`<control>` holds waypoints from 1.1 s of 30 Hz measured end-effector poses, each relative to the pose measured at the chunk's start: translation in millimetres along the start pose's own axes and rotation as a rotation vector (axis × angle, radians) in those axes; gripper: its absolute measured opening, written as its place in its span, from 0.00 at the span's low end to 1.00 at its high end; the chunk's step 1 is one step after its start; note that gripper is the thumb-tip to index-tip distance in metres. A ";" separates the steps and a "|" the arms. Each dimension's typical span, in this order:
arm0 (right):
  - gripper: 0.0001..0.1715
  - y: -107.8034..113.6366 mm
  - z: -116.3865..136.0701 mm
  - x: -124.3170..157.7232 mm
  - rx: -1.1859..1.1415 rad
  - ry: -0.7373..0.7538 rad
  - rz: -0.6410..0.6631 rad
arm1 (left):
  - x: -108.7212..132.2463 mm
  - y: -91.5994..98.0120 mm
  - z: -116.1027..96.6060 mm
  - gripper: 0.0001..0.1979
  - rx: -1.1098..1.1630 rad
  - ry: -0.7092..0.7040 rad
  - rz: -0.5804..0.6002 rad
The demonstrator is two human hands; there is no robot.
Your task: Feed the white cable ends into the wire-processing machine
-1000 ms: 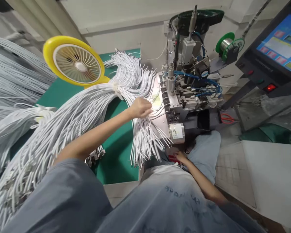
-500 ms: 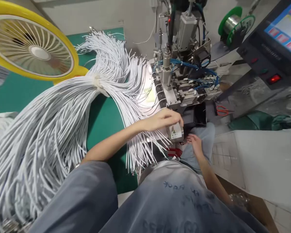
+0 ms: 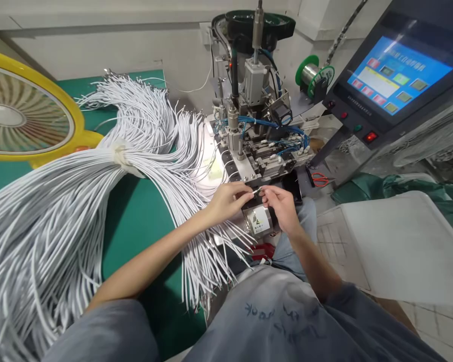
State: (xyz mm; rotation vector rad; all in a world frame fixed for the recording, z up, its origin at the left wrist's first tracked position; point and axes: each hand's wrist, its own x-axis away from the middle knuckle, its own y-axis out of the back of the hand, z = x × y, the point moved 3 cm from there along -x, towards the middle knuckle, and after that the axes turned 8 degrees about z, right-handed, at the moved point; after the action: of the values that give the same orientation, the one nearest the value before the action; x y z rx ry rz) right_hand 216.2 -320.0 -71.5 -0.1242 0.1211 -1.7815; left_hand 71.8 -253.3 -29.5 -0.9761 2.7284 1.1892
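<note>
My left hand (image 3: 226, 201) pinches a thin white cable (image 3: 255, 192) close to its end, in front of the machine. From the other side my right hand (image 3: 285, 207) meets it, thumb and fingertips closed at the cable's small dark tip. The tip's details are too small to make out. Just below both hands is a metal cylinder (image 3: 259, 219) with a white label. A large bundle of white cables (image 3: 143, 161), tied with a pale band (image 3: 121, 156), spreads under and beside my left forearm.
Behind my hands stands the machine (image 3: 256, 136) with blue tubes and metal blocks. A control screen (image 3: 396, 75) leans at the right, near a green wire spool (image 3: 313, 75). Red-handled scissors (image 3: 320, 179) lie beside the machine. A yellow fan (image 3: 71, 118) stands over the green mat (image 3: 136, 236).
My right hand has risen from beside the metal cylinder to meet my left. My left hand has come off the cylinder's top, and a cable end now shows between them. The view has shifted.
</note>
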 end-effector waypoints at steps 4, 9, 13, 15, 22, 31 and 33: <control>0.18 -12.0 2.8 -1.2 -0.041 -0.001 0.078 | 1.3 1.1 -1.9 0.10 -0.029 -0.078 -0.069; 0.11 -13.9 7.5 -0.4 0.087 0.152 0.049 | 1.7 -2.5 0.1 0.09 0.007 -0.116 -0.091; 0.10 -10.1 9.5 -1.4 0.190 0.218 -0.020 | -0.2 -4.7 3.7 0.10 0.005 -0.115 0.014; 0.10 -6.6 12.1 -3.8 0.214 0.201 0.028 | -0.7 -4.6 5.7 0.10 -0.049 -0.115 0.047; 0.11 6.8 18.1 -10.2 0.361 0.102 0.195 | 2.4 -11.6 3.5 0.15 -0.288 -0.243 0.028; 0.12 -6.6 13.3 -1.4 0.394 0.259 -0.014 | 4.3 -13.3 0.6 0.13 -0.413 -0.298 -0.048; 0.12 -4.5 16.4 -3.9 0.508 0.266 0.047 | 3.5 -11.2 -0.6 0.14 -0.578 -0.373 -0.022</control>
State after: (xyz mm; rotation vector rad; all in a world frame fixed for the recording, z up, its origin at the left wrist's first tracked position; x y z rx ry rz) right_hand 215.1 -315.5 -54.6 0.4770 -0.1396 -1.7223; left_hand 75.2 -261.4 -37.3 -0.7019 2.1196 1.9781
